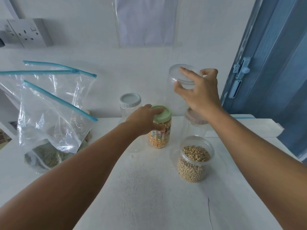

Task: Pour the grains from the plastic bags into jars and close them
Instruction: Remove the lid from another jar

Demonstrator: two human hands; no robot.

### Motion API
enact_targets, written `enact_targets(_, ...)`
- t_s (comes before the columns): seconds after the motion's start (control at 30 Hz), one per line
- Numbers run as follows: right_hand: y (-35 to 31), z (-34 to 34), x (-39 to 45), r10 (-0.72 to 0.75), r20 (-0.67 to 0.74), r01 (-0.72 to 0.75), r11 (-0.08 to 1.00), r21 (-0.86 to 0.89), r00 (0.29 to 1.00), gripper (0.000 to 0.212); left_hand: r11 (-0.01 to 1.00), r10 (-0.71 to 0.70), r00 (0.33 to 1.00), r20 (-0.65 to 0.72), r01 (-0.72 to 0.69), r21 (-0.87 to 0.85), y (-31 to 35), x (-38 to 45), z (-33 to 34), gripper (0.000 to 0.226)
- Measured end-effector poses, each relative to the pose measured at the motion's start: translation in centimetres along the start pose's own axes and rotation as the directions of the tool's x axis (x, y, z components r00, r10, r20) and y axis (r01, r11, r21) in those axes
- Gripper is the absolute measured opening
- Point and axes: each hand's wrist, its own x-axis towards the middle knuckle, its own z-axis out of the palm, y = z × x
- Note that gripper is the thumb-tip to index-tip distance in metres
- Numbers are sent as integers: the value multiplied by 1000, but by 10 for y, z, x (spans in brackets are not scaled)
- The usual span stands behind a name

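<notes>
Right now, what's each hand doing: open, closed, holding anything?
Left hand: grips the green lid of the corn jar.
Right hand: pinches a clear lid, held up in the air.

The corn jar (159,136) bears a colourful label, its print unreadable.

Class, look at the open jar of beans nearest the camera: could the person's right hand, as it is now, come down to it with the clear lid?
Probably yes. The right hand holds the clear lid up above the jars, and the open jar of beans stands uncovered below and nearer. Only the brown-lidded jar stands close behind it, not over its mouth.
</notes>
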Motion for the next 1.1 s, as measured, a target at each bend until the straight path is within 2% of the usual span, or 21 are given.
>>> enact_targets(0.1,-10,-8,-13,-47,-67,50,998,31,997,58,995,15,1000,11,-16,101,-3,5,-2,84)
enact_targets(0.2,-19,-13,-32,-111,-81,113,993,28,991,61,987,38,993,112,-54,148,-13,14,-12,81)
enact_targets(0.3,-20,-14,-57,-102,11,101,994,48,995,62,976,67,982,178,-101,193,-23,22,-23,74)
enact_targets(0.4,-23,-14,-78,-85,103,83,996,29,991,67,965,93,985,145,-125,229,-21,23,-26,61)
enact_targets(0.5,-28,-17,-92,-104,135,99,994,47,985,67,924,90,990,105,-122,363,-15,22,-29,32)
enact_targets(0.57,-31,-20,-98,-109,199,96,993,75,974,64,900,85,993,81,-112,422,-14,26,-30,27)
enact_targets(0.67,-33,-20,-106,-118,355,116,993,27,927,59,888,107,991,82,-132,441,-13,33,-29,46)
enact_targets(0.77,-31,-14,-114,-83,501,170,977,-130,861,61,859,146,987,68,-160,487,-12,40,-27,64)
enact_targets(0.9,-21,6,-122,-76,596,369,845,-387,799,69,857,154,987,41,-154,491,-12,48,-27,80)
enact_targets(1.0,-22,16,-121,-73,614,387,833,-395,786,54,852,143,989,33,-140,505,-9,54,-27,83)
enact_targets(1.1,-24,18,-119,-103,649,432,822,-372,754,53,862,126,992,20,-120,493,-6,58,-25,85)
